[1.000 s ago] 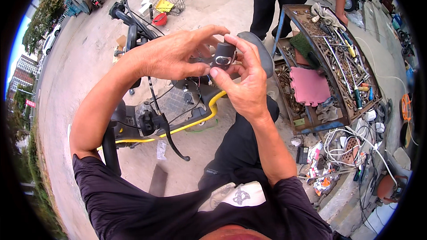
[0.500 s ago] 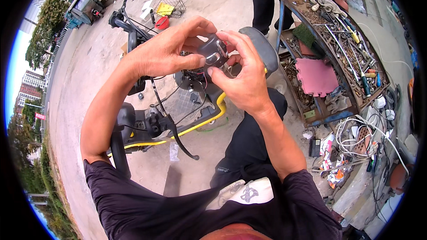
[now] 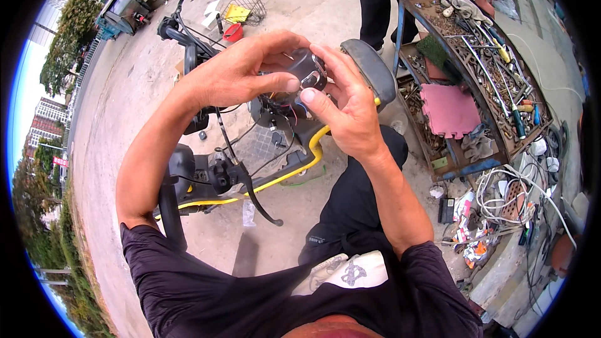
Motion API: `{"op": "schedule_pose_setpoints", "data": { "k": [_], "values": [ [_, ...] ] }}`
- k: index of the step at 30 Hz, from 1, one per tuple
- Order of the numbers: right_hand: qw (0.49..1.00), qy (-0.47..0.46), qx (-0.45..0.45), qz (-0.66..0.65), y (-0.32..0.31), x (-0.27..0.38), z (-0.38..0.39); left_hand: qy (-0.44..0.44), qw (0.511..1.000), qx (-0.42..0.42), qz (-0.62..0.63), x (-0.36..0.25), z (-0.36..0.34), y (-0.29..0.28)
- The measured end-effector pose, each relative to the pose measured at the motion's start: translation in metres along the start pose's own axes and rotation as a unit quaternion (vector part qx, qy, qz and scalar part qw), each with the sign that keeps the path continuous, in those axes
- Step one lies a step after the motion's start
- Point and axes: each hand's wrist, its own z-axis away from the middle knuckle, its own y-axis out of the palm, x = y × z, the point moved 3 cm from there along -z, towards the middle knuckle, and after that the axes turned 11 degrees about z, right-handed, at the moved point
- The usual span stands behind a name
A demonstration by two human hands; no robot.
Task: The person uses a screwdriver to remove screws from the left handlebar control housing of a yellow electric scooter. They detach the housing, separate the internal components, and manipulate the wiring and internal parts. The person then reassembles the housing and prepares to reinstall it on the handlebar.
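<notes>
Both my hands grip a small dark round part (image 3: 305,70) with thin coloured wires hanging below it. My left hand (image 3: 235,72) wraps it from the left, my right hand (image 3: 347,109) pinches it with thumb and forefinger. It sits above the yellow-framed scooter (image 3: 250,169), left of the rusty tool tray (image 3: 476,81).

Concrete ground (image 3: 300,0) under scooter (image 3: 250,169), wire basket (image 3: 247,9)
</notes>
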Motion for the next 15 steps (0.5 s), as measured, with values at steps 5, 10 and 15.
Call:
{"op": "schedule_pose_setpoints", "data": {
  "k": [5,10,15],
  "values": [
    [0.998,0.032,0.012,-0.05,0.001,-0.004,0.003,-0.021,0.992,-0.016,-0.121,-0.007,-0.002,0.002],
    [0.974,0.13,0.014,-0.186,0.004,-0.022,0.009,-0.025,0.985,-0.037,-0.166,0.001,-0.004,0.0],
    [0.94,0.136,0.033,-0.312,0.007,-0.022,0.009,-0.038,0.989,-0.047,-0.135,-0.007,-0.003,0.006]
  ]
}}
